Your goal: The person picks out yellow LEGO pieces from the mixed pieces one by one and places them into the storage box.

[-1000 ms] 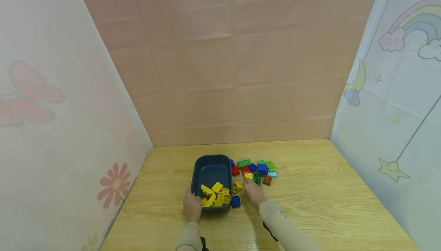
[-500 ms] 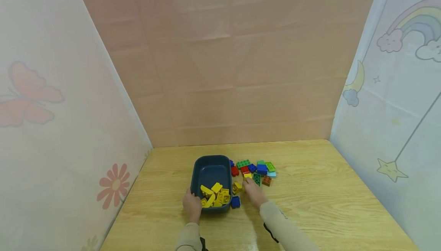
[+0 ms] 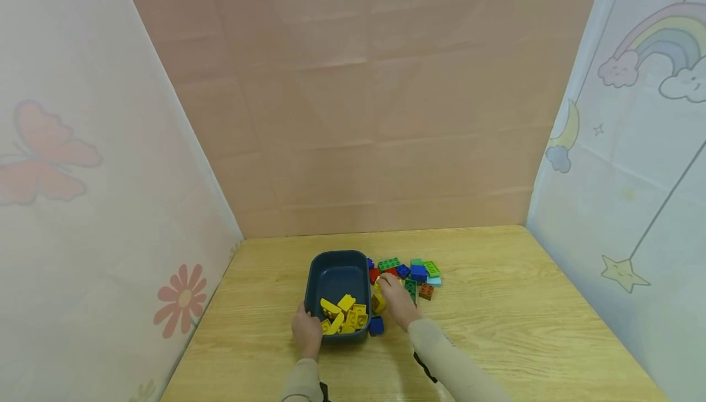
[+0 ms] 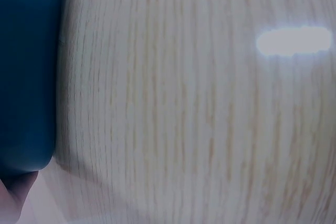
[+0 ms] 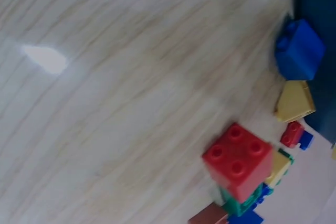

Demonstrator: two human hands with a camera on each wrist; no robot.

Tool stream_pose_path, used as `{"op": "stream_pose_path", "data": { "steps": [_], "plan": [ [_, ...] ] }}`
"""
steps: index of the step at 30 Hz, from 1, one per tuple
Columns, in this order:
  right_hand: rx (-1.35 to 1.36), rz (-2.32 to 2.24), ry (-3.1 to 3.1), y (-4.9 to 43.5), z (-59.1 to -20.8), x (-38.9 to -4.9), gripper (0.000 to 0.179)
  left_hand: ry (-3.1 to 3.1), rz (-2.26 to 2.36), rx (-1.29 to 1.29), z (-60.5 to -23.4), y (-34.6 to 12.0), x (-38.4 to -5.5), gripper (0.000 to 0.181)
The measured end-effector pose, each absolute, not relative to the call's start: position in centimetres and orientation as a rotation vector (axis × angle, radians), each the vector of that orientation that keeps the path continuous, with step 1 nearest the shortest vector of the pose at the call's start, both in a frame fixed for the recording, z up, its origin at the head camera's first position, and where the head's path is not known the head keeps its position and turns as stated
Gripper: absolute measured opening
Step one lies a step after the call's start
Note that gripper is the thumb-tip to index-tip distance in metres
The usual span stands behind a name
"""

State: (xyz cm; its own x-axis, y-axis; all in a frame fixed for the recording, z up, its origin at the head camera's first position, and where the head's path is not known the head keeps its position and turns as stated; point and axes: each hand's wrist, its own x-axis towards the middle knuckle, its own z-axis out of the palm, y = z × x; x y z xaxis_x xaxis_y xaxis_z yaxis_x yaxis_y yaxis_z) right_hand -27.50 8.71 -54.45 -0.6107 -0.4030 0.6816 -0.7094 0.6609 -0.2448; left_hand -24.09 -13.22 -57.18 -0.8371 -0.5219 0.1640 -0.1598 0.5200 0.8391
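A dark blue plastic tub stands on the table with several yellow toy bricks in its near end. My left hand grips its near left corner; in the left wrist view a bit of that hand touches the tub's wall. Just right of the tub, my right hand pinches a small yellow brick, partly hidden by the fingers. Below it another yellow brick lies against the tub. The right wrist view does not show the right hand.
A loose pile of bricks lies right of the tub, among them a green brick, a blue brick and a brown brick. One blue brick sits by the tub's near right side. In the right wrist view, a red brick stands large.
My right hand has lifted a yellow brick from the pile and moved left and slightly up toward the tub. The left hand keeps its grip on the tub.
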Motion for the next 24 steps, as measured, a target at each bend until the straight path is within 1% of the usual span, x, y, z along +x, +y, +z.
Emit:
{"op": "stream_pose_path", "data": {
  "steps": [5,16,24],
  "plan": [
    [0.852,0.627,-2.265,7.4,-54.3,-27.7,0.030,-2.366,-1.264,0.556,-57.1,-13.3,-24.2,0.042],
    [0.891,0.495,-2.346,5.4,-54.8,-27.1,0.021,-2.368,-1.267,0.549,-57.0,-13.2,-23.7,0.042],
    [1.006,0.303,-2.419,5.2,-54.6,-26.3,0.030,-2.369,-1.270,0.563,-57.0,-13.1,-23.9,0.041]
  ]
}}
